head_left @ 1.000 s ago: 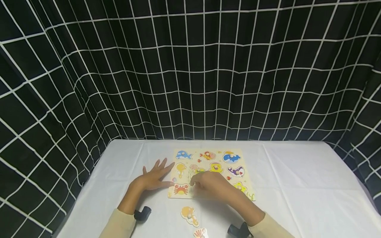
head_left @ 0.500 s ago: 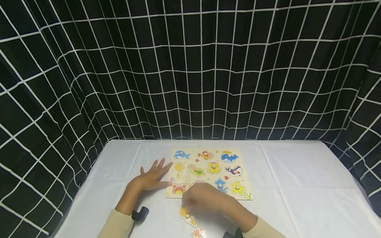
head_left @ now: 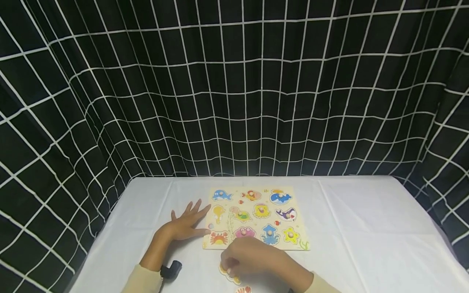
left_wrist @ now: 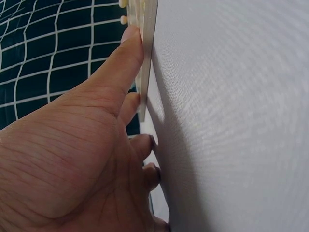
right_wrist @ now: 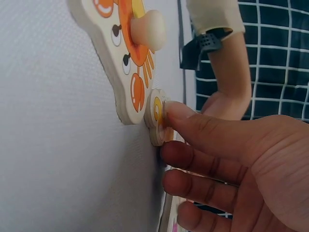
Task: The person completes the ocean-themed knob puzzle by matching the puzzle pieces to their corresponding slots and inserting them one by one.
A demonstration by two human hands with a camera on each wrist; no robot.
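My left hand (head_left: 185, 226) lies with spread fingers at the left edge of the wooden puzzle board (head_left: 256, 223). In the left wrist view its thumb (left_wrist: 128, 55) touches the board's side. Below the board, my right hand (head_left: 253, 257) pinches the yellow seahorse puzzle piece (head_left: 234, 280), which is still down at the cloth. The right wrist view has the thumb at the top of the seahorse piece (right_wrist: 157, 116), its knob mostly hidden. Close by lies the orange crab puzzle piece (right_wrist: 128, 63) with its round knob upward.
On the board, knobbed sea animals include a blue squid (head_left: 270, 235), a yellow starfish (head_left: 291, 235) and a pink crab (head_left: 244, 232). Flat seahorse (head_left: 218, 214) and red crab (head_left: 219, 238) pictures show no knobs. White cloth (head_left: 355, 211) covers the table; a black gridded curtain (head_left: 234, 101) stands behind.
My right hand has moved from over the board's lower part down toward me, onto the seahorse piece, uncovering the pink crab and squid. The left hand stays at the board's edge.
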